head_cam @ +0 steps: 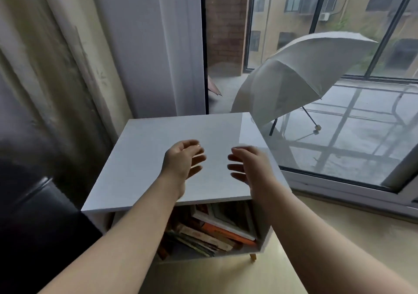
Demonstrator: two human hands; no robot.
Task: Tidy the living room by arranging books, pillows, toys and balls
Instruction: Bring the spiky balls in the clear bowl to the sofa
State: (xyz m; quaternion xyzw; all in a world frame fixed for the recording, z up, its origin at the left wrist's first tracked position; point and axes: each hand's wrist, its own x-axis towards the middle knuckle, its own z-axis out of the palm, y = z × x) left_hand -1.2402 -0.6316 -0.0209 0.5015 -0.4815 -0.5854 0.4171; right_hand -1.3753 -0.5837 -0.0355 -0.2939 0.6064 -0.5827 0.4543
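Curving loosely inward, the fingers [196,155] of the left hand [182,161] and the fingers [236,161] of the right hand [251,169] are slightly spread and hold nothing. The palms face each other with a gap between them. Both hands hover over the glossy white top of a small cabinet [135,171] (whether any part of them touches the top cannot be told). The books [212,230] are below the hands, in the open compartment under that top, well apart from the fingers. They form a slanting pile, leaning and lying on one another, with an orange cover among them. The left forearm crosses in front of the compartment's left part and hides some of the pile. The cabinet stands on a light wooden floor [226,275], with a curtain [56,67] to its left and a dark seat [34,214] at the near left. Behind it, beyond the window [339,181], stands an open pale umbrella [294,74], tilted on its side.
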